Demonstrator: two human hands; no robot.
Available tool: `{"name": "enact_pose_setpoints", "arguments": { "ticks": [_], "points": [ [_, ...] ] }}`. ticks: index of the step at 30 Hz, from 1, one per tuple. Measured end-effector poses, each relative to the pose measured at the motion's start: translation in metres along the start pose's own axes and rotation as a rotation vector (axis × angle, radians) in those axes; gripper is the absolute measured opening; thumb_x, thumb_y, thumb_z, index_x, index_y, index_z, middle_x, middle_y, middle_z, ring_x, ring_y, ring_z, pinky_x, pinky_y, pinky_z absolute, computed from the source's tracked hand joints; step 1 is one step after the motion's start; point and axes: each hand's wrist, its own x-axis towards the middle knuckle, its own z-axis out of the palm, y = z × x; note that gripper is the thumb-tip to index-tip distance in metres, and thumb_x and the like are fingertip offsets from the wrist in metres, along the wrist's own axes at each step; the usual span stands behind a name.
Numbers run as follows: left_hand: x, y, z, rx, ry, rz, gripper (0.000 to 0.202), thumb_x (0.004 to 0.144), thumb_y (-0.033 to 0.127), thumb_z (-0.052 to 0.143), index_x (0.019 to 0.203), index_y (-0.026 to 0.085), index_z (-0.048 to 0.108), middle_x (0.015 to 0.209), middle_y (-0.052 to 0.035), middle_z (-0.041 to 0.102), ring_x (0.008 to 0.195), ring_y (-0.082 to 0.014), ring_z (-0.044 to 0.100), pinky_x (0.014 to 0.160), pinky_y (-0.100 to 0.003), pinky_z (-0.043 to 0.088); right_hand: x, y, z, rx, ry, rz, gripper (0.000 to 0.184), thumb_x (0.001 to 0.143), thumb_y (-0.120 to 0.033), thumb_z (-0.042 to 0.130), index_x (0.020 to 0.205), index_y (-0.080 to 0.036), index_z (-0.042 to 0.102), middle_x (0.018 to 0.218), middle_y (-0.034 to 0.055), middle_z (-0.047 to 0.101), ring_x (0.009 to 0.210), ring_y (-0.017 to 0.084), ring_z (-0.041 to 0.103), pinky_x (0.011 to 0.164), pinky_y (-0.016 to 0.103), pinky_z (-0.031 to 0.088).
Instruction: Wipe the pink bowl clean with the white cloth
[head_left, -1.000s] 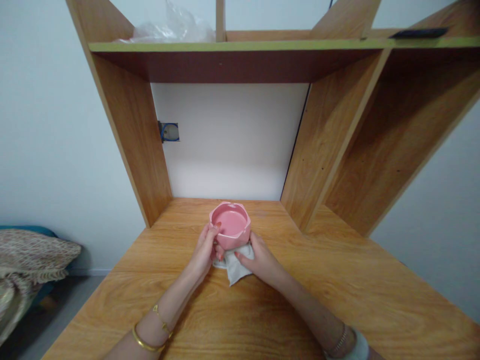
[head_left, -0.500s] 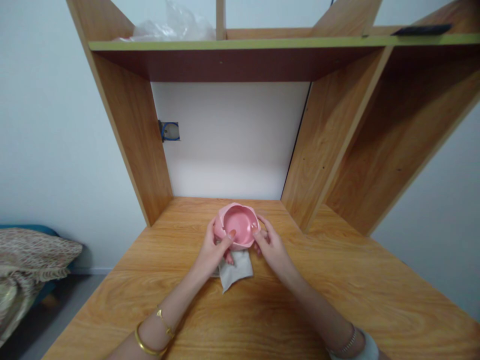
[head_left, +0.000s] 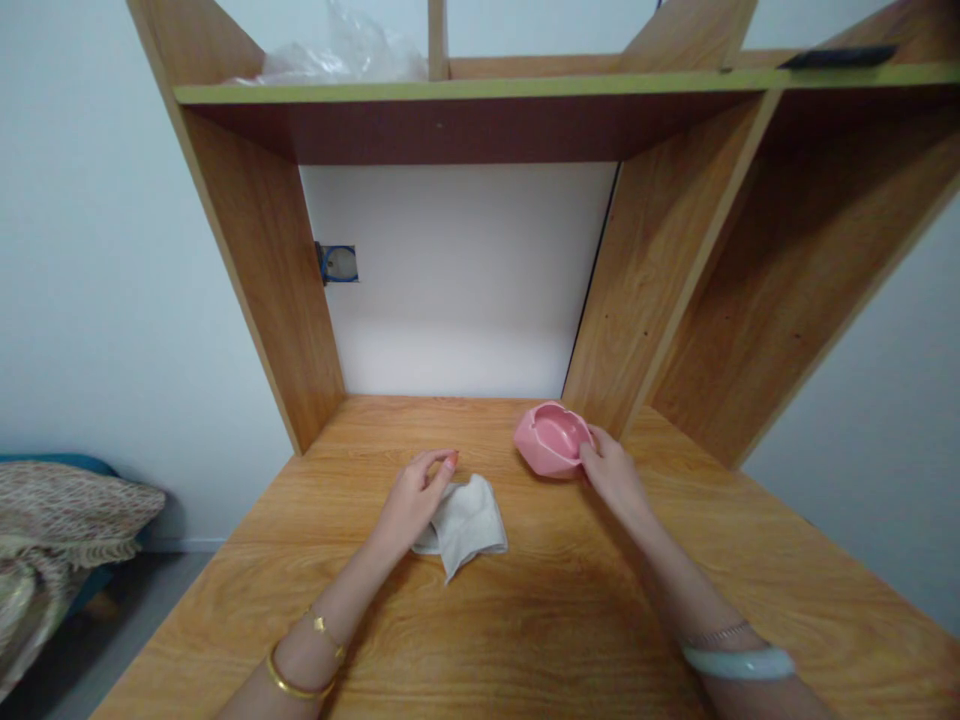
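Note:
A faceted pink ashtray [head_left: 551, 452] with notches in its rim is tilted toward me, right of centre. My right hand [head_left: 611, 470] grips its right edge, thumb on the rim, the other fingers mostly hidden behind it. Whether the ashtray's bottom touches the desk, I cannot tell. My left hand [head_left: 420, 490] holds nothing; its fingers are slightly bent, with the thumb apart from them. It is just left of a crumpled light grey cloth [head_left: 469, 525] that lies on the desk and partly covers the cloth's left side.
The wooden desk [head_left: 525, 630] runs back to a white panel with a socket opening [head_left: 340, 263] at its left. Wooden uprights [head_left: 645, 270] carry a green-edged shelf [head_left: 450, 90] with a plastic bag [head_left: 345, 50] on it. A patterned blanket [head_left: 67, 510] lies far left.
The ashtray has moved right, away from above the cloth, in my right hand. My left hand has let go of it and stays near the cloth, which is now more exposed.

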Motion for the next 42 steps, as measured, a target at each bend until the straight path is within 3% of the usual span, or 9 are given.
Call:
{"name": "enact_pose_setpoints", "arguments": {
  "ticks": [4, 9, 17, 25, 29, 32, 35, 39, 42],
  "points": [
    [-0.002, -0.005, -0.001, 0.218, -0.007, 0.022, 0.030, 0.081, 0.039, 0.043, 0.094, 0.019, 0.061, 0.099, -0.0065, 0.063, 0.095, -0.0206, 0.055, 0.085, -0.032, 0.037, 0.010, 0.022, -0.005, -0.111, 0.003, 0.075, 0.040, 0.079, -0.024, 0.033, 0.109, -0.009, 0.056, 0.096, 0.0157, 0.064, 0.088, 0.025, 0.059, 0.071, 0.030, 0.041],
    [-0.004, -0.005, -0.004, 0.334, -0.068, -0.047, 0.034, 0.080, 0.044, 0.040, 0.081, 0.019, 0.063, 0.084, -0.0069, 0.065, 0.081, -0.0220, 0.058, 0.073, -0.030, 0.039, 0.013, 0.031, -0.003, -0.185, -0.004, 0.103, 0.039, 0.078, -0.024, 0.036, 0.110, -0.014, 0.056, 0.092, 0.0130, 0.065, 0.086, 0.023, 0.060, 0.069, 0.028, 0.041],
    [0.000, -0.005, -0.013, 0.344, -0.170, -0.093, 0.044, 0.075, 0.055, 0.041, 0.073, 0.017, 0.064, 0.075, -0.0049, 0.064, 0.070, -0.0198, 0.056, 0.062, -0.025, 0.037, 0.019, 0.032, 0.000, -0.262, -0.047, 0.125, 0.038, 0.081, -0.026, 0.033, 0.102, -0.010, 0.061, 0.089, 0.0172, 0.065, 0.085, 0.027, 0.060, 0.066, 0.030, 0.041],
    [-0.001, -0.003, -0.018, 0.351, -0.426, -0.067, 0.033, 0.076, 0.039, 0.041, 0.058, 0.016, 0.057, 0.054, 0.0009, 0.051, 0.050, -0.0120, 0.044, 0.044, -0.020, 0.024, 0.009, 0.013, -0.010, -0.337, -0.001, 0.132, 0.046, 0.085, -0.040, 0.027, 0.113, -0.013, 0.051, 0.087, 0.0183, 0.064, 0.081, 0.028, 0.060, 0.065, 0.035, 0.040],
    [-0.001, -0.001, -0.018, 0.305, -0.517, -0.080, 0.033, 0.077, 0.040, 0.039, 0.058, 0.015, 0.051, 0.052, 0.0031, 0.043, 0.047, -0.0096, 0.037, 0.042, -0.019, 0.020, -0.009, -0.018, -0.008, -0.246, 0.047, -0.097, 0.037, 0.085, -0.039, 0.030, 0.103, -0.019, 0.055, 0.079, 0.0101, 0.064, 0.074, 0.023, 0.059, 0.063, 0.031, 0.039],
    [-0.001, 0.001, -0.019, 0.303, -0.545, -0.102, 0.038, 0.078, 0.044, 0.036, 0.057, 0.015, 0.047, 0.052, 0.0037, 0.039, 0.047, -0.0090, 0.035, 0.042, -0.020, 0.019, -0.029, -0.040, 0.005, -0.020, -0.155, -0.385, 0.033, 0.085, -0.038, 0.031, 0.076, -0.019, 0.057, 0.063, 0.0029, 0.060, 0.062, 0.016, 0.056, 0.058, 0.025, 0.036],
    [0.000, 0.001, -0.021, 0.315, -0.550, -0.115, 0.039, 0.078, 0.047, 0.035, 0.058, 0.016, 0.046, 0.053, 0.0038, 0.040, 0.048, -0.0089, 0.035, 0.042, -0.020, 0.020, -0.049, -0.056, 0.017, 0.057, -0.336, -0.509, 0.035, 0.084, -0.041, 0.033, 0.063, -0.019, 0.051, 0.054, -0.0010, 0.053, 0.051, 0.012, 0.048, 0.049, 0.022, 0.029],
    [0.000, -0.001, -0.016, 0.283, -0.491, -0.134, 0.030, 0.073, 0.040, 0.046, 0.057, 0.015, 0.047, 0.052, 0.0040, 0.042, 0.048, -0.0085, 0.035, 0.043, -0.020, 0.020, -0.071, -0.074, 0.017, 0.103, -0.456, -0.563, 0.025, 0.079, -0.043, 0.043, 0.069, -0.020, 0.047, 0.051, -0.0056, 0.046, 0.047, 0.010, 0.041, 0.046, 0.021, 0.024],
    [0.000, 0.000, -0.009, 0.070, -0.392, -0.153, 0.032, 0.073, 0.042, 0.046, 0.060, 0.013, 0.051, 0.052, 0.0032, 0.042, 0.048, -0.0083, 0.036, 0.044, -0.019, 0.023, -0.081, -0.085, 0.010, 0.095, -0.508, -0.596, 0.031, 0.068, -0.047, 0.056, 0.080, -0.021, 0.044, 0.064, -0.0047, 0.051, 0.055, 0.011, 0.045, 0.051, 0.021, 0.027]
  ]
}}
